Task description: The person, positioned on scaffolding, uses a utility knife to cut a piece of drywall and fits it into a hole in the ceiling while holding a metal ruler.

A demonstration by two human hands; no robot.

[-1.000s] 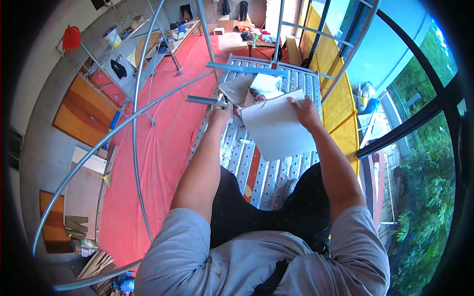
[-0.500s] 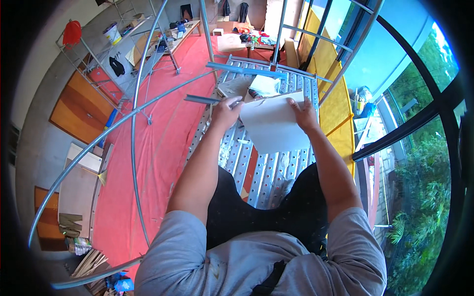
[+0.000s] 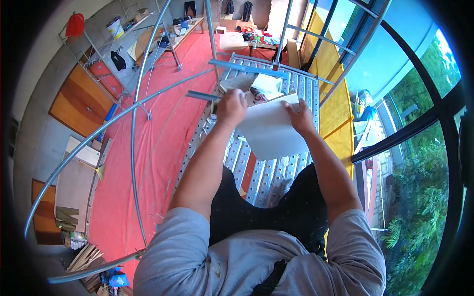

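A white board (image 3: pixel 270 129) is held tilted above the metal scaffold platform (image 3: pixel 253 183). My right hand (image 3: pixel 300 118) grips its upper right corner, the thumb on the white face and the other fingers behind. At the board's upper left edge my left hand (image 3: pixel 232 107) is closed; whatever it holds, if anything, is hidden. A brownish strip shows along the board's top edge. Beyond my left hand a grey metal channel (image 3: pixel 201 95) sticks out to the left. A white block-like piece (image 3: pixel 267 85) lies on the platform behind the board.
Scaffold tubes (image 3: pixel 134 163) rise on the left, above a floor covered in red sheeting (image 3: pixel 121 197). Another metal channel (image 3: pixel 247 68) lies across the platform's far part. To the right are a ladder-like frame (image 3: pixel 340 71), yellow sheeting (image 3: pixel 338 118) and dark-framed windows (image 3: pixel 395 143).
My left hand has shifted right and slightly up, its fingers now curled closer together. The board has tilted, its lower edge moving a little nearer to me. My right hand keeps its grip.
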